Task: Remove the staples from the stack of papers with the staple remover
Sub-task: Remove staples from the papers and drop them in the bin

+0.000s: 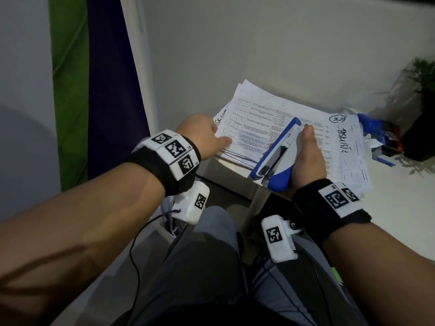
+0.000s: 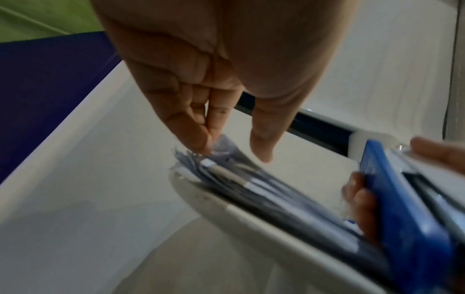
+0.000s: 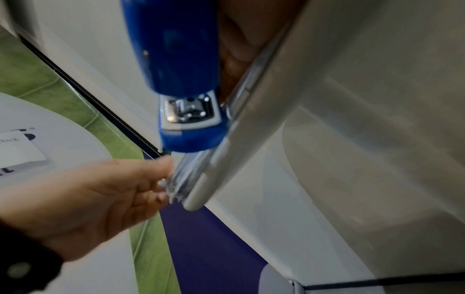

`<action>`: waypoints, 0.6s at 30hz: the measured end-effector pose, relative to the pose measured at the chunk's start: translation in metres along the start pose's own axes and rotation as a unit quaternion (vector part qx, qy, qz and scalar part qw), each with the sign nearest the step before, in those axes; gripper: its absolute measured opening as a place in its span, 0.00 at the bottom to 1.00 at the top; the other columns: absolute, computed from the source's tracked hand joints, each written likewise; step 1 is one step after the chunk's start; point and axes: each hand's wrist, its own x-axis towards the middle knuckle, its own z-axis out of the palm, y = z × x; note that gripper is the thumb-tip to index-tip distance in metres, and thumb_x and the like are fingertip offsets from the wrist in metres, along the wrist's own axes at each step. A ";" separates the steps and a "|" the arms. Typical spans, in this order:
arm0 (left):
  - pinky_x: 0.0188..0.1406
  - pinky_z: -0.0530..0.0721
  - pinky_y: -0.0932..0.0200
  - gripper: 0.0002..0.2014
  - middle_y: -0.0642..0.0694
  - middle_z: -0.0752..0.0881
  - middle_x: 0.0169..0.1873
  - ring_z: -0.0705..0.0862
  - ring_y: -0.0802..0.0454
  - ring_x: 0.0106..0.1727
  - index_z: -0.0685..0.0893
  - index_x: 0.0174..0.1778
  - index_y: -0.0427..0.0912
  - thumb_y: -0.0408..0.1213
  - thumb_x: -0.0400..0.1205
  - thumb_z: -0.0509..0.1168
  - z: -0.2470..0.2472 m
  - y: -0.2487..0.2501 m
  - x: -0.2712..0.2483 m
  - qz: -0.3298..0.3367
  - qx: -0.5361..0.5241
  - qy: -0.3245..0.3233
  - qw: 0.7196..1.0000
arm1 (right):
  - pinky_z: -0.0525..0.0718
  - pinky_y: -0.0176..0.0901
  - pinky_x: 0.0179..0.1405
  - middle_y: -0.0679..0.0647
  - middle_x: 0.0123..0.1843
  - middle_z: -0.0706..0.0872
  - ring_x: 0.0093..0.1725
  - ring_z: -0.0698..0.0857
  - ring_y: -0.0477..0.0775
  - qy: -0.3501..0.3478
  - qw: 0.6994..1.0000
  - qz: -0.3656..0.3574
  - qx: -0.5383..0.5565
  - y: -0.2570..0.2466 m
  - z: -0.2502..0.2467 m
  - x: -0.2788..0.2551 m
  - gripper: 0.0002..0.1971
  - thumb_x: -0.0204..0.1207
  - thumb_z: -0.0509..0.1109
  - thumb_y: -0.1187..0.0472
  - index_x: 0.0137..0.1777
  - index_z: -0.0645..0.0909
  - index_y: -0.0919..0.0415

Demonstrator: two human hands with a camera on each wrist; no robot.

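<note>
A stack of printed papers (image 1: 282,118) with handwriting lies at the white table's (image 1: 412,208) near left corner. My left hand (image 1: 207,135) is at the stack's left corner. Its thumb lies on the top sheet while its fingertips (image 2: 206,145) touch the fanned sheet edges (image 2: 239,179), lifting the corner slightly. My right hand (image 1: 306,156) grips a blue and white staple remover (image 1: 275,151) just above the near edge of the stack, nose pointing away from me. In the right wrist view the remover's metal underside (image 3: 187,111) faces the camera, beside the table edge (image 3: 251,139).
A potted plant in a black pot (image 1: 421,114) stands at the table's far right. Blue packaging and paper scraps (image 1: 381,137) lie next to it. A white wall backs the table. Green and purple panels (image 1: 94,90) stand to the left. My legs are below the table edge.
</note>
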 end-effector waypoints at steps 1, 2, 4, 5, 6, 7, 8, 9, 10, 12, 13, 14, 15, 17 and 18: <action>0.55 0.80 0.57 0.24 0.48 0.85 0.56 0.83 0.50 0.55 0.81 0.63 0.42 0.53 0.77 0.69 0.001 0.001 0.000 -0.002 0.027 -0.012 1.000 | 0.82 0.66 0.66 0.55 0.53 0.92 0.55 0.91 0.59 0.006 1.000 0.001 0.006 -0.003 -0.001 -0.001 0.27 0.74 0.64 0.30 0.57 0.86 0.52; 0.54 0.81 0.56 0.24 0.47 0.85 0.56 0.82 0.49 0.54 0.81 0.63 0.41 0.52 0.76 0.70 0.002 0.001 0.001 -0.002 0.046 -0.017 0.999 | 0.82 0.66 0.66 0.54 0.52 0.93 0.54 0.91 0.59 0.004 1.000 0.013 0.024 -0.007 -0.003 -0.001 0.24 0.81 0.59 0.35 0.56 0.86 0.51; 0.55 0.81 0.55 0.24 0.46 0.84 0.56 0.82 0.48 0.55 0.81 0.63 0.41 0.52 0.76 0.70 0.003 0.003 0.002 -0.001 0.070 -0.021 0.997 | 0.83 0.65 0.65 0.56 0.57 0.91 0.56 0.90 0.60 0.014 0.996 0.027 0.081 -0.015 -0.011 0.002 0.24 0.83 0.56 0.38 0.64 0.83 0.52; 0.55 0.81 0.55 0.24 0.46 0.84 0.56 0.82 0.47 0.56 0.81 0.63 0.41 0.51 0.76 0.71 0.003 0.004 0.002 -0.002 0.073 -0.025 0.997 | 0.83 0.65 0.65 0.57 0.60 0.90 0.58 0.90 0.61 0.022 0.993 0.025 0.112 -0.019 -0.015 0.003 0.26 0.83 0.57 0.38 0.69 0.81 0.53; 0.54 0.81 0.55 0.23 0.45 0.85 0.56 0.83 0.47 0.55 0.81 0.62 0.40 0.50 0.75 0.71 0.002 0.006 0.002 -0.003 0.072 -0.028 0.997 | 0.84 0.65 0.64 0.58 0.62 0.89 0.59 0.89 0.62 0.026 0.990 0.027 0.138 -0.023 -0.020 0.004 0.27 0.83 0.56 0.38 0.72 0.78 0.55; 0.52 0.81 0.55 0.23 0.45 0.85 0.55 0.83 0.47 0.55 0.82 0.61 0.40 0.49 0.75 0.72 0.001 0.008 0.002 -0.004 0.072 -0.030 0.997 | 0.85 0.64 0.61 0.59 0.62 0.89 0.60 0.89 0.63 0.032 0.987 0.032 0.156 -0.025 -0.024 0.005 0.28 0.84 0.56 0.38 0.73 0.78 0.56; 0.50 0.81 0.56 0.22 0.45 0.85 0.54 0.83 0.47 0.53 0.82 0.59 0.39 0.48 0.75 0.72 0.000 0.011 0.004 -0.006 0.076 -0.034 0.997 | 0.86 0.64 0.59 0.59 0.62 0.89 0.60 0.89 0.63 0.031 0.984 0.044 0.171 -0.026 -0.029 0.004 0.28 0.84 0.55 0.38 0.73 0.78 0.57; 0.49 0.82 0.56 0.20 0.45 0.86 0.53 0.84 0.48 0.52 0.83 0.58 0.39 0.46 0.74 0.73 -0.001 0.013 0.005 -0.010 0.083 -0.038 0.996 | 0.87 0.65 0.57 0.59 0.62 0.89 0.61 0.88 0.64 0.035 0.982 0.054 0.179 -0.024 -0.034 0.005 0.28 0.84 0.54 0.38 0.73 0.78 0.57; 0.49 0.82 0.56 0.19 0.45 0.86 0.53 0.84 0.48 0.52 0.84 0.57 0.39 0.44 0.73 0.74 -0.002 0.015 0.008 -0.013 0.090 -0.042 0.995 | 0.86 0.67 0.58 0.59 0.62 0.89 0.62 0.87 0.65 0.033 0.980 0.068 0.185 -0.021 -0.038 0.003 0.29 0.84 0.54 0.37 0.73 0.78 0.56; 0.48 0.83 0.56 0.16 0.45 0.85 0.52 0.84 0.48 0.51 0.85 0.54 0.40 0.40 0.72 0.74 -0.004 0.019 0.013 -0.016 0.096 -0.050 0.994 | 0.81 0.72 0.62 0.59 0.63 0.88 0.63 0.87 0.67 0.037 0.978 0.094 0.185 -0.014 -0.043 0.002 0.30 0.81 0.56 0.34 0.73 0.78 0.53; 0.47 0.83 0.56 0.15 0.45 0.85 0.51 0.84 0.48 0.50 0.85 0.53 0.40 0.38 0.72 0.74 -0.005 0.021 0.015 -0.019 0.088 -0.054 0.994 | 0.80 0.74 0.63 0.59 0.63 0.88 0.62 0.87 0.68 0.042 0.978 0.096 0.180 -0.011 -0.044 0.002 0.29 0.80 0.58 0.34 0.73 0.78 0.51; 0.47 0.84 0.55 0.13 0.45 0.86 0.51 0.84 0.47 0.50 0.85 0.52 0.39 0.37 0.72 0.73 -0.005 0.024 0.017 -0.021 0.079 -0.055 0.995 | 0.80 0.75 0.64 0.59 0.63 0.89 0.61 0.87 0.69 0.045 0.980 0.092 0.173 -0.009 -0.044 0.001 0.28 0.79 0.60 0.34 0.72 0.78 0.50; 0.48 0.84 0.54 0.12 0.45 0.86 0.51 0.84 0.47 0.50 0.85 0.51 0.39 0.36 0.73 0.72 -0.006 0.026 0.019 -0.022 0.068 -0.055 0.996 | 0.80 0.75 0.63 0.59 0.62 0.89 0.59 0.88 0.69 0.049 0.981 0.090 0.163 -0.008 -0.045 0.000 0.28 0.79 0.61 0.35 0.72 0.79 0.49; 0.48 0.84 0.55 0.09 0.45 0.85 0.50 0.85 0.47 0.50 0.84 0.48 0.39 0.36 0.74 0.71 -0.006 0.029 0.021 -0.025 0.032 -0.048 0.998 | 0.82 0.75 0.60 0.57 0.59 0.91 0.56 0.90 0.67 0.052 0.985 0.083 0.143 -0.008 -0.045 0.001 0.26 0.79 0.61 0.35 0.71 0.79 0.48; 0.45 0.83 0.56 0.09 0.46 0.84 0.49 0.84 0.47 0.48 0.82 0.47 0.41 0.36 0.73 0.72 -0.006 0.030 0.022 -0.033 -0.004 -0.044 0.998 | 0.83 0.75 0.58 0.57 0.58 0.91 0.55 0.90 0.67 0.053 0.986 0.078 0.137 -0.008 -0.046 0.000 0.25 0.80 0.61 0.35 0.71 0.79 0.48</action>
